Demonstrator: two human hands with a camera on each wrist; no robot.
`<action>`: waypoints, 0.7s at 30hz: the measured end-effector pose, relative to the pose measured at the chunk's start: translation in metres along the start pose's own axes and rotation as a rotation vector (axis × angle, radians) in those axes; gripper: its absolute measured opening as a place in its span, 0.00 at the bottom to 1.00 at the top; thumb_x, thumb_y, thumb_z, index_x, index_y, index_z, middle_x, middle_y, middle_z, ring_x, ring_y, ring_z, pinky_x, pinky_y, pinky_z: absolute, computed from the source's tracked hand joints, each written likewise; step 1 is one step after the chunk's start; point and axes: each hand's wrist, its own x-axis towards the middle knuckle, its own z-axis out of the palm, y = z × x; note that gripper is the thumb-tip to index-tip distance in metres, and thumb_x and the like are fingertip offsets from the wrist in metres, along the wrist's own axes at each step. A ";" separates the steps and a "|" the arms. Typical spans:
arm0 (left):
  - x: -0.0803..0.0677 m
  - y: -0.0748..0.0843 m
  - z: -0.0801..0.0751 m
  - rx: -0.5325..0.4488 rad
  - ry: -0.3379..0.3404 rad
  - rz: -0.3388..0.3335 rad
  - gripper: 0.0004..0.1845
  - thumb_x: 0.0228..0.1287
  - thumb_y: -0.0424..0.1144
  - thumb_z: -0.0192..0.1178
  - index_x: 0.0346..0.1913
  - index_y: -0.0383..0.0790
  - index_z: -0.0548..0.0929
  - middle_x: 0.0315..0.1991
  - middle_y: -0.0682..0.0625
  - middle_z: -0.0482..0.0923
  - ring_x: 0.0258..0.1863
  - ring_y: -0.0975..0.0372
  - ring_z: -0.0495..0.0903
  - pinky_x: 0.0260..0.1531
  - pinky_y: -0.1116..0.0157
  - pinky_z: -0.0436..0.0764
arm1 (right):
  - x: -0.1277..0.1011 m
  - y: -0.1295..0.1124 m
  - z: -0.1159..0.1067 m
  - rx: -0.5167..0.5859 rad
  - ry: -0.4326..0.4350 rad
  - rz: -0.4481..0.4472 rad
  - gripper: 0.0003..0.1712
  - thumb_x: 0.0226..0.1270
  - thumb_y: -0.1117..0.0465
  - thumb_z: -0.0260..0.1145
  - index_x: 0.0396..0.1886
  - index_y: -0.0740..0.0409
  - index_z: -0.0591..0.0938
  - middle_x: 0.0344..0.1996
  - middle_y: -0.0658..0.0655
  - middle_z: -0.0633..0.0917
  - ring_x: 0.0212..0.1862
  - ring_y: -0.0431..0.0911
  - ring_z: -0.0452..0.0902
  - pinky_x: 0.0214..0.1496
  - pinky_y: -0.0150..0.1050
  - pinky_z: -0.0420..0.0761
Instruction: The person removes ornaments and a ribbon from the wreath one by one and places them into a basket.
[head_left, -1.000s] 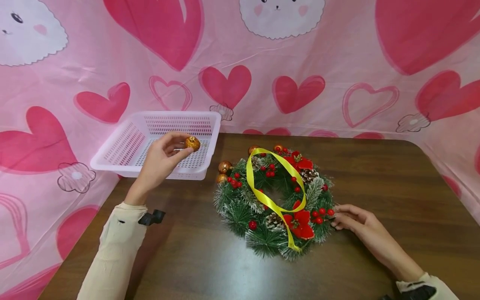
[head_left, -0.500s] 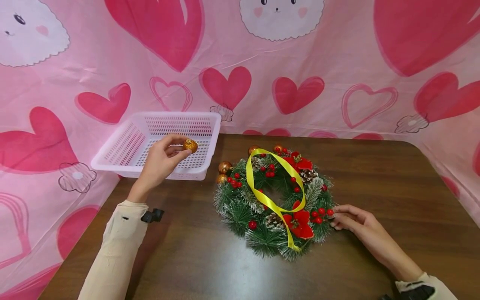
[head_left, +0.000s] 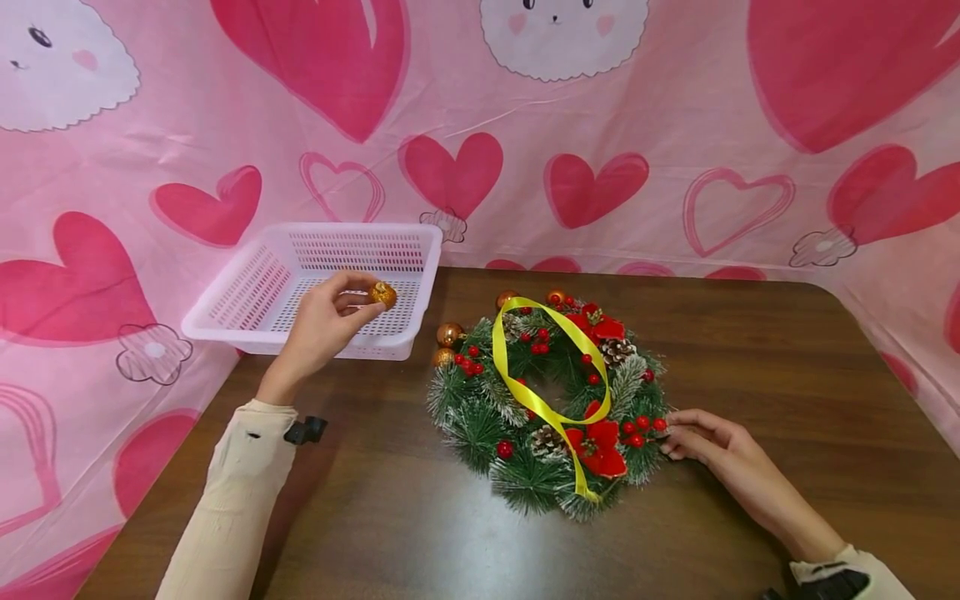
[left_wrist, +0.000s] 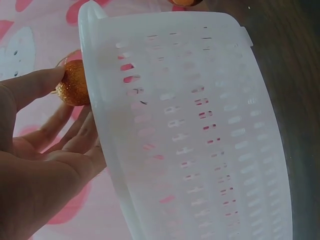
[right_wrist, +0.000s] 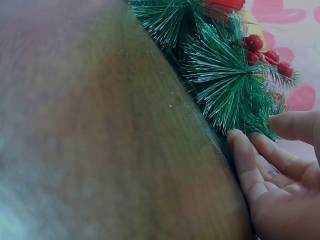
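At the far left, the basket (head_left: 255, 321) sits tilted, its left half hanging past the table (head_left: 750, 350) edge against the pink cloth (head_left: 112, 250). Over its floor the left hand (head_left: 318, 325) pinches a gold glitter ball (head_left: 382, 293) between thumb and fingertips, the other fingers loosely curled; the left wrist view shows the ball (left_wrist: 74, 90) held just outside the rim (left_wrist: 92, 75) from that angle. The pinch looks light and the ball is round, so it could slip, bounce on the slotted floor and roll. A heavier press on the overhanging side could tip the basket off the table.

Further right, two more gold balls (head_left: 448, 335) lie touching the wreath (head_left: 547, 400), close enough to roll if the greenery is nudged. A yellow ribbon (head_left: 540, 367) loops loosely over the wreath, and a finger could snag it.

At the right, the right hand (head_left: 708, 442) rests on the table with relaxed, nearly straight fingers touching the wreath's outer needles (right_wrist: 235, 100), gripping nothing. A push from there would slide the whole wreath toward the basket.

Against the picture from a second ago, the left hand and ball have dropped slightly and drawn a little leftward, deeper over the basket floor. The wreath, ribbon, loose balls and right hand lie as they did.
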 end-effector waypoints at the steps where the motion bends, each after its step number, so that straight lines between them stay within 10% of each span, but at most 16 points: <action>1: 0.000 -0.001 0.000 0.013 0.000 0.006 0.20 0.62 0.34 0.69 0.55 0.33 0.80 0.51 0.39 0.82 0.46 0.50 0.85 0.40 0.78 0.80 | 0.000 0.000 0.000 0.003 0.000 0.003 0.15 0.80 0.65 0.51 0.58 0.61 0.78 0.43 0.54 0.86 0.44 0.43 0.83 0.47 0.35 0.83; 21: 0.003 -0.007 0.003 0.128 -0.039 0.003 0.16 0.61 0.32 0.69 0.51 0.32 0.82 0.48 0.38 0.83 0.45 0.49 0.85 0.44 0.57 0.85 | -0.001 0.000 0.001 -0.016 0.012 0.015 0.15 0.79 0.64 0.53 0.58 0.65 0.77 0.44 0.55 0.86 0.44 0.45 0.83 0.47 0.35 0.83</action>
